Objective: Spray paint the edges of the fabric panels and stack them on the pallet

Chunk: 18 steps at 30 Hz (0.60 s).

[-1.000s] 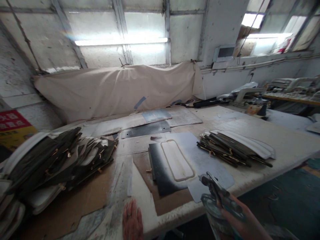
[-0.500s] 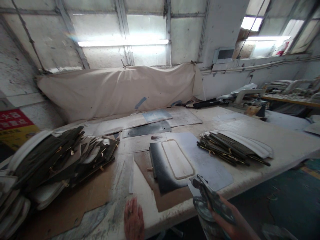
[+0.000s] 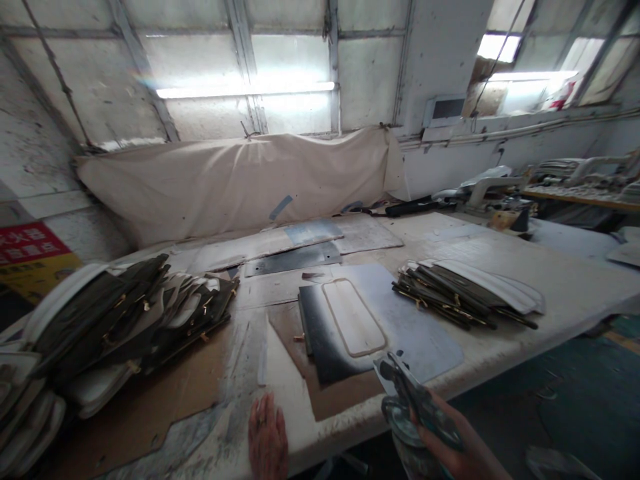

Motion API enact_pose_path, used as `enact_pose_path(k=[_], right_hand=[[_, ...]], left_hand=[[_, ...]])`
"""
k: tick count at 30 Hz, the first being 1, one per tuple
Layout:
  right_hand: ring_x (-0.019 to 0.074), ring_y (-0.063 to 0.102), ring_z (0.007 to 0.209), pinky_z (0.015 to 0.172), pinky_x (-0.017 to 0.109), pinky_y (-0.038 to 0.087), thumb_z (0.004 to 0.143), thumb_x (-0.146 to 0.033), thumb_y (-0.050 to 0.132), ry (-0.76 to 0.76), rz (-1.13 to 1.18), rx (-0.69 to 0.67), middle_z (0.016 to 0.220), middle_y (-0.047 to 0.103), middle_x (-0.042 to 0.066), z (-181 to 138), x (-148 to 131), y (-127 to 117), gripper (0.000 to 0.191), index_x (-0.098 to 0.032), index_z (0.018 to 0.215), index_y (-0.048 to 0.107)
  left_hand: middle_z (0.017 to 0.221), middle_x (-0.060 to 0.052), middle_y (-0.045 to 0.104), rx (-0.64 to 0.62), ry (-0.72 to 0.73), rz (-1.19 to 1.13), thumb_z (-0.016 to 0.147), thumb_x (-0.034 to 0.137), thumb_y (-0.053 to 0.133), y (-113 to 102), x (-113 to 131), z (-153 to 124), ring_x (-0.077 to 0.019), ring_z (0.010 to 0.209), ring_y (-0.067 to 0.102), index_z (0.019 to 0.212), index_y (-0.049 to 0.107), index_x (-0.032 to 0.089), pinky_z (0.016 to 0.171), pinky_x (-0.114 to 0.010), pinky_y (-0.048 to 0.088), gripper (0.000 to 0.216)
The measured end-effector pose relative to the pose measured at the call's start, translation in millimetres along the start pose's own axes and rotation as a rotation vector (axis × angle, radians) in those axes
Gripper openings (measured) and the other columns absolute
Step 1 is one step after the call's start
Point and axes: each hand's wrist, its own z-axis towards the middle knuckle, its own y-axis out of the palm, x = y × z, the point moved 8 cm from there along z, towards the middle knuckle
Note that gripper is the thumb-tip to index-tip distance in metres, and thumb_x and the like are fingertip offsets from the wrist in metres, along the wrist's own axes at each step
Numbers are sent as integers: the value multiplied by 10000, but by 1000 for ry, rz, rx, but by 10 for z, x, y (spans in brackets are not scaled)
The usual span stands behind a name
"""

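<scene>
The right hand [image 3: 449,455], curled around the spray gun [image 3: 411,392], is shifting left, bringing it visibly nearer the panel [image 3: 354,317] lying mid-tabletop [image 3: 575,287]. The left hand [image 3: 268,437] is resting flat near the edge, holding nothing.

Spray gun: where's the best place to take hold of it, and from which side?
Probably by the rear handle of the spray gun, coming from behind on the near right, where the right hand wraps it. Its head points away from the person and the cup hangs below the front, so gripping there should leave both clear.
</scene>
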Motion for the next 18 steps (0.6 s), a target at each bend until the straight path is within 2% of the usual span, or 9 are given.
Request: enact_pose_path(k=[6, 10, 18], right_hand=[[219, 619, 795, 749, 272, 483, 700, -347, 570, 29, -19, 25, 779, 670, 61, -22, 133, -148, 265, -153, 862, 649], [209, 611, 762, 721, 273, 483, 716, -324, 556, 50, -26, -24, 778, 665, 53, -47, 199, -207, 263, -153, 899, 637], [223, 607, 774, 733, 292, 476, 691, -332, 571, 58, -23, 43, 768, 657, 52, -92, 331, -388, 251, -153, 860, 618]], left_hand=[[1192, -91, 563, 12, 23, -1, 840, 306, 329, -23, 43, 10, -244, 1204, 384, 1168, 519, 112, 1009, -418, 363, 426], [1171, -92, 570, 19, 22, -6, 838, 308, 332, -22, 62, 7, -247, 1191, 400, 1160, 525, 127, 994, -421, 372, 417], [1169, -100, 564, 43, 42, 26, 839, 297, 334, -32, 92, 5, -246, 1166, 424, 1165, 513, 124, 990, -425, 375, 410]])
